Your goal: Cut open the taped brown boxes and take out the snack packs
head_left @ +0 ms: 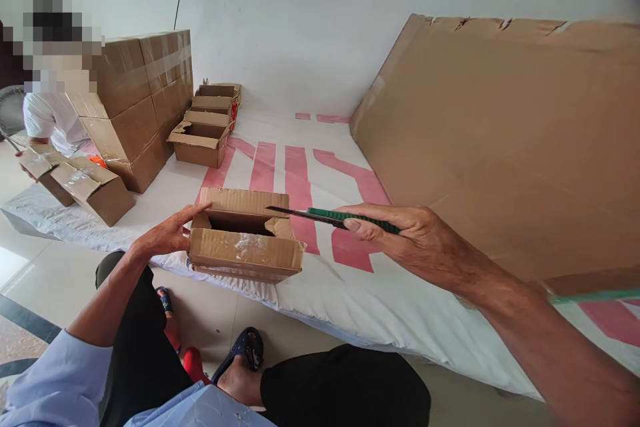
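In front of me a small cardboard box (245,250) sits near the edge of the white cloth, its top flaps parted over a dark inside. Torn clear tape clings to its front flap. My left hand (173,232) grips the left end of this box, index finger reaching along the far flap. A green box cutter (350,217) is held in my right hand (400,230), its dark blade out and pointing left. The blade tip appears over the right part of the far flap; whether it touches cannot be told.
Several opened boxes (200,142) line up farther back, left of centre. Beside them rises a stack of taped cartons (127,103). Two small boxes (95,190) stand near a seated person (55,113) at left. A large cardboard sheet (505,140) leans at right.
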Action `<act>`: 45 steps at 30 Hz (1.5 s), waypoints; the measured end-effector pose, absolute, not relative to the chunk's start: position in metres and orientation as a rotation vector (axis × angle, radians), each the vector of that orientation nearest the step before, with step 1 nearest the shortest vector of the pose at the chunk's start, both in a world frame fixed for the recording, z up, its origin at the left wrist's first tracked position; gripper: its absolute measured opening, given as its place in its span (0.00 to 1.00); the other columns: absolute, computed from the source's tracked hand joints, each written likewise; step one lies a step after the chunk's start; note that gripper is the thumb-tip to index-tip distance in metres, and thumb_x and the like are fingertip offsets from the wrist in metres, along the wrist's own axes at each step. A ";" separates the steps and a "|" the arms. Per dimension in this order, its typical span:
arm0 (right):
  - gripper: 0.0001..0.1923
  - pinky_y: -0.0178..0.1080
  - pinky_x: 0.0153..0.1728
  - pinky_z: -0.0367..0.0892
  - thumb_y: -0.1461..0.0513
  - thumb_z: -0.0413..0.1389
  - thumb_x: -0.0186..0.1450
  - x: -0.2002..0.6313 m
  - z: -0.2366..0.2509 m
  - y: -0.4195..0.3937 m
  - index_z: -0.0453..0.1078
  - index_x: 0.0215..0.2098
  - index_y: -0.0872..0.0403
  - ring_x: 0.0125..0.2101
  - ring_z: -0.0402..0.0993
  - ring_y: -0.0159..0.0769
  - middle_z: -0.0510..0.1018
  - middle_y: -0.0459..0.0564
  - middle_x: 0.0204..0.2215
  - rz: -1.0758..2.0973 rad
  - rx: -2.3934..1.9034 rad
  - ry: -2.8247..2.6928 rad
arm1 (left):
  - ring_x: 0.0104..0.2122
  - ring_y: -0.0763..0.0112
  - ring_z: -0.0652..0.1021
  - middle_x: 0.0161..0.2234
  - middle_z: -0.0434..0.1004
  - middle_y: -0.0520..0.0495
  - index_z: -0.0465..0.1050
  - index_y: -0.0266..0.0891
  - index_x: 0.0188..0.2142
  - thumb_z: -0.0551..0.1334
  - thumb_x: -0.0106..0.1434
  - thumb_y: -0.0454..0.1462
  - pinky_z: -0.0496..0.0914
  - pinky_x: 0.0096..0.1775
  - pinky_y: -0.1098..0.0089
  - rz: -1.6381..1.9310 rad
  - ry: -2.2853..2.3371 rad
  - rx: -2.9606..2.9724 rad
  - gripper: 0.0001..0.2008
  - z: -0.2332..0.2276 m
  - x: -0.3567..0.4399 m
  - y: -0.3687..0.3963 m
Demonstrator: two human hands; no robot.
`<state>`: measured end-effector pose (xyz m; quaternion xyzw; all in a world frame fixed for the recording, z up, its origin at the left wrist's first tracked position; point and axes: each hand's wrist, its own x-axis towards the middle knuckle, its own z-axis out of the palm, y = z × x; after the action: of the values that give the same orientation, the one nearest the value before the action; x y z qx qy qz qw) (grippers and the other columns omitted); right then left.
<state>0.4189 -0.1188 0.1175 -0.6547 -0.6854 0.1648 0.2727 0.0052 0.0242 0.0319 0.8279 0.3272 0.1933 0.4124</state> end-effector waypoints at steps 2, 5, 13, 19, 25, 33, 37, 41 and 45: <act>0.29 0.44 0.34 0.72 0.40 0.53 0.71 0.422 0.109 -0.117 0.83 0.49 0.50 0.36 0.78 0.47 0.86 0.52 0.37 0.453 -1.774 -1.750 | 0.68 0.49 0.71 0.73 0.66 0.40 0.59 0.50 0.77 0.72 0.62 0.39 0.77 0.59 0.60 0.474 0.842 2.100 0.46 0.030 0.004 0.026; 0.30 0.45 0.34 0.72 0.42 0.50 0.72 0.431 0.070 -0.113 0.80 0.56 0.53 0.35 0.76 0.47 0.84 0.54 0.38 0.352 -1.806 -1.620 | 0.67 0.48 0.72 0.72 0.68 0.40 0.61 0.48 0.76 0.70 0.64 0.41 0.76 0.60 0.59 0.480 0.902 2.098 0.42 0.029 0.003 0.028; 0.25 0.60 0.47 0.75 0.54 0.47 0.70 0.446 -0.096 -0.137 0.77 0.57 0.54 0.45 0.78 0.60 0.82 0.63 0.41 -0.030 -2.112 -1.533 | 0.67 0.48 0.73 0.73 0.66 0.38 0.64 0.45 0.75 0.69 0.65 0.41 0.75 0.63 0.55 0.543 0.951 1.990 0.40 0.030 0.008 0.024; 0.21 0.61 0.56 0.74 0.49 0.50 0.74 0.418 -0.068 -0.124 0.77 0.55 0.49 0.52 0.77 0.56 0.81 0.61 0.49 0.036 -1.697 -1.537 | 0.65 0.51 0.74 0.70 0.69 0.39 0.66 0.46 0.73 0.69 0.62 0.36 0.77 0.59 0.60 0.566 0.936 2.044 0.39 0.034 0.014 0.022; 0.29 0.60 0.64 0.69 0.44 0.55 0.75 0.361 0.005 -0.101 0.72 0.66 0.50 0.63 0.73 0.56 0.78 0.61 0.62 0.110 -1.341 -1.881 | 0.63 0.52 0.75 0.66 0.71 0.40 0.71 0.47 0.70 0.68 0.61 0.34 0.78 0.54 0.63 0.573 0.898 2.074 0.37 0.037 0.018 0.021; 0.09 0.51 0.48 0.74 0.59 0.59 0.75 0.342 0.032 -0.123 0.79 0.51 0.49 0.45 0.80 0.49 0.83 0.55 0.44 -0.183 -1.254 -2.034 | 0.62 0.50 0.74 0.67 0.70 0.38 0.70 0.46 0.71 0.69 0.66 0.46 0.78 0.54 0.60 0.532 1.001 2.070 0.35 0.040 0.019 0.017; 0.06 0.48 0.44 0.73 0.65 0.59 0.73 0.335 0.011 -0.149 0.79 0.41 0.49 0.41 0.80 0.46 0.83 0.55 0.41 -0.308 -1.213 -2.129 | 0.61 0.53 0.75 0.67 0.70 0.40 0.68 0.46 0.71 0.69 0.67 0.49 0.77 0.55 0.61 0.558 1.003 2.085 0.36 0.037 0.018 0.017; 0.06 0.47 0.42 0.74 0.63 0.60 0.73 0.331 -0.014 -0.153 0.80 0.44 0.51 0.41 0.80 0.46 0.83 0.55 0.41 -0.322 -1.238 -2.105 | 0.61 0.52 0.75 0.69 0.68 0.40 0.67 0.46 0.72 0.70 0.65 0.51 0.77 0.55 0.61 0.522 1.040 2.084 0.39 0.039 0.020 0.015; 0.10 0.44 0.40 0.74 0.63 0.55 0.77 0.326 -0.011 -0.139 0.80 0.45 0.52 0.38 0.80 0.42 0.83 0.54 0.39 -0.284 -1.270 -2.009 | 0.58 0.51 0.77 0.68 0.69 0.40 0.68 0.47 0.72 0.74 0.60 0.55 0.76 0.57 0.57 0.505 1.089 2.086 0.45 0.046 0.023 0.010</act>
<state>0.3260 -0.1389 -0.0111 -0.4939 -0.7813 -0.1106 0.3652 0.0233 0.0103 0.0456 0.8089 0.4223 0.1957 0.3592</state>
